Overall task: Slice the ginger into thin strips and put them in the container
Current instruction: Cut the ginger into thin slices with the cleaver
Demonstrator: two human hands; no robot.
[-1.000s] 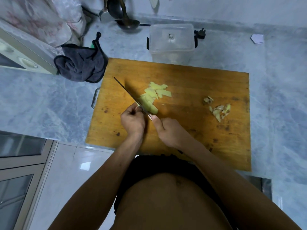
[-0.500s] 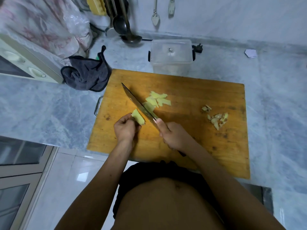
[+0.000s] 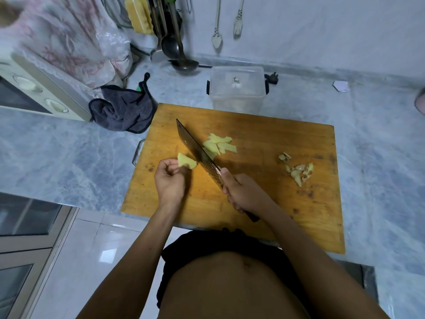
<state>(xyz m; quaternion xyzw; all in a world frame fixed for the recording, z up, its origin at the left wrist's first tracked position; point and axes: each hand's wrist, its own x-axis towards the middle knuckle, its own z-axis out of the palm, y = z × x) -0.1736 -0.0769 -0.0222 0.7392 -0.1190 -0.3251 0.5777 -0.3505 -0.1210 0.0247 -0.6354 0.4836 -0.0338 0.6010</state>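
Left hand: we see fingers pinching a ginger piece.
Right hand: fingers wrapped round the knife.

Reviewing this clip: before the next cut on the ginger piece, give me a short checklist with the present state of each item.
1. Right hand has a firm grip on the knife: ok.
2. Left hand pinches the ginger piece: ok.
3. Piece lying flat on the cutting board for cutting: not ok, it is lifted at the fingertips.
4. Left fingertips apart from the blade: ok, but close.
5. Cut slices gathered beside the blade: ok.
6. Container lid off, ready for strips: cannot tell.
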